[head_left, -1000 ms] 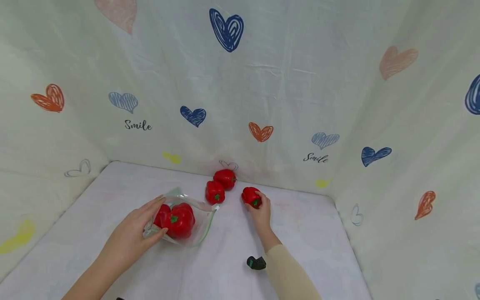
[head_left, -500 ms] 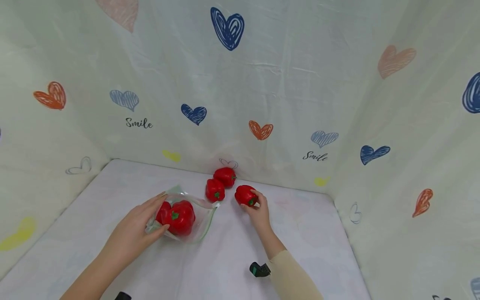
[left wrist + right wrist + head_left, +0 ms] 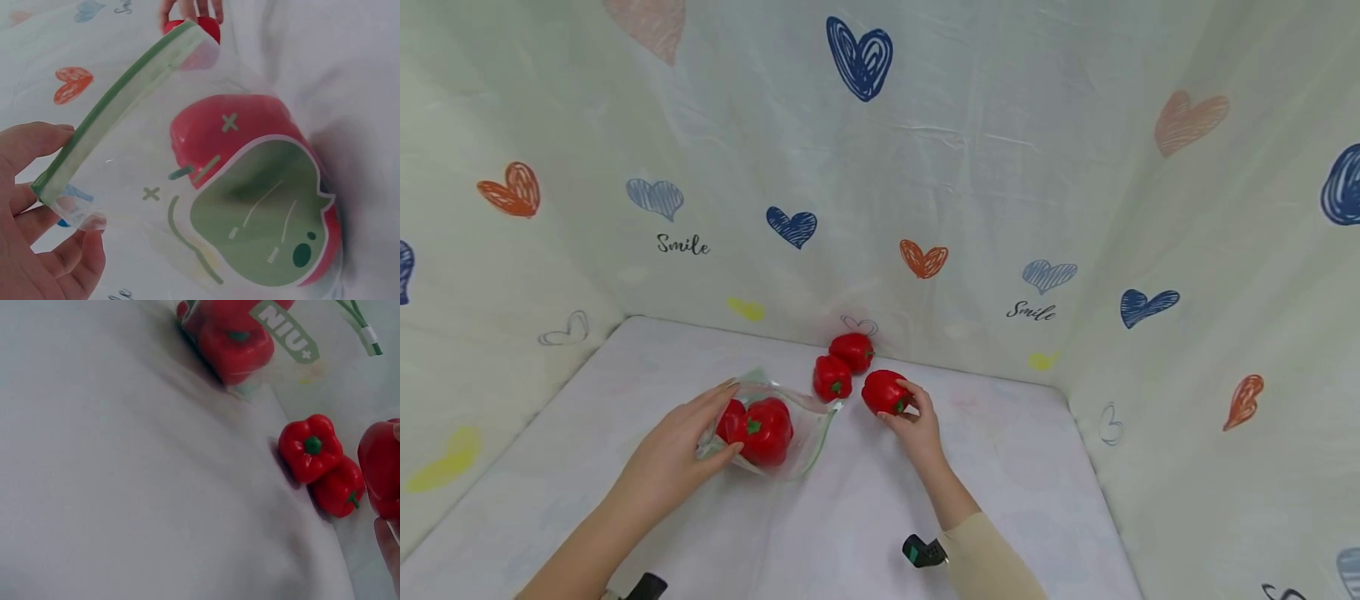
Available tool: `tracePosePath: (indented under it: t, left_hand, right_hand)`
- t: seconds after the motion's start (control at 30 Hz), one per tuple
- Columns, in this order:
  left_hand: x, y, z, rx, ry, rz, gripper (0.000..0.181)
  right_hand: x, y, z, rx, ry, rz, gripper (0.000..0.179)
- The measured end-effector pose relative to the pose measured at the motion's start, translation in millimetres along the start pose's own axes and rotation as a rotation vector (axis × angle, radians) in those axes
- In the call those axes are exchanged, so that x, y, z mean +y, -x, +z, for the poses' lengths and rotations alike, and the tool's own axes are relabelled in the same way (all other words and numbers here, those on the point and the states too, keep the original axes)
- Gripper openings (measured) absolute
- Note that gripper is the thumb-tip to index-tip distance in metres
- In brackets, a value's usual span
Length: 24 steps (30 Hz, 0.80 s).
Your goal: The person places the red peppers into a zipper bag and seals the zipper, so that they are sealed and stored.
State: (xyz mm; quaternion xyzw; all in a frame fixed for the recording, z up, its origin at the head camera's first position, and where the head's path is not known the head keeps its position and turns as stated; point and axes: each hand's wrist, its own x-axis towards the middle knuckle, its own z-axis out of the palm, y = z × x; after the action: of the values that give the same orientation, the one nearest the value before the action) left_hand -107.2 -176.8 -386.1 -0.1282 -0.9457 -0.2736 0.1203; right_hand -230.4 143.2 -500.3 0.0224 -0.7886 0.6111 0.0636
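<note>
Holding red pepper [image 3: 882,392] in right hand [image 3: 920,431] | clear bag [image 3: 234,200] in left hand [image 3: 670,452]

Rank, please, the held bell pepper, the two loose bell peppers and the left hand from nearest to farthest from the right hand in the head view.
1. Held bell pepper: in the right hand.
2. Front loose bell pepper and rear loose bell pepper: left, too close to call.
3. Left hand: farther left, holding the zip bag.
</note>
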Motion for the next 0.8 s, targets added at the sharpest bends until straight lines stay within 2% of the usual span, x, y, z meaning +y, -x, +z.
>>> tracePosePath:
  t: [0.17, 0.27, 0.4, 0.5, 0.8]
  left_hand:
    - [1.2, -1.9, 0.1, -0.001, -0.002, 0.010, 0.077]
    - [1.6, -1.8, -1.5, -0.005, -0.008, 0.006, 0.076]
    - [0.6, -2.2, -3.0, -0.016, -0.007, 0.001, 0.077]
    - [-0.3, -2.2, -3.2, -0.020, -0.001, 0.002, 0.078]
    - [-1.8, -2.3, -0.9, -0.017, 0.011, 0.016, 0.078]
  right_hand:
    - [-13, 9.3, -4, -0.030, -0.007, 0.004, 0.060]
    - [-35, 19.7, -5, -0.066, -0.036, -0.005, 0.059]
    - [-48, 27.5, -4, -0.088, -0.069, -0.020, 0.060]
    - [-42, 28.9, -2, -0.093, -0.081, -0.050, 0.060]
    - [-63, 42.3, -7, -0.139, -0.117, -0.093, 0.061]
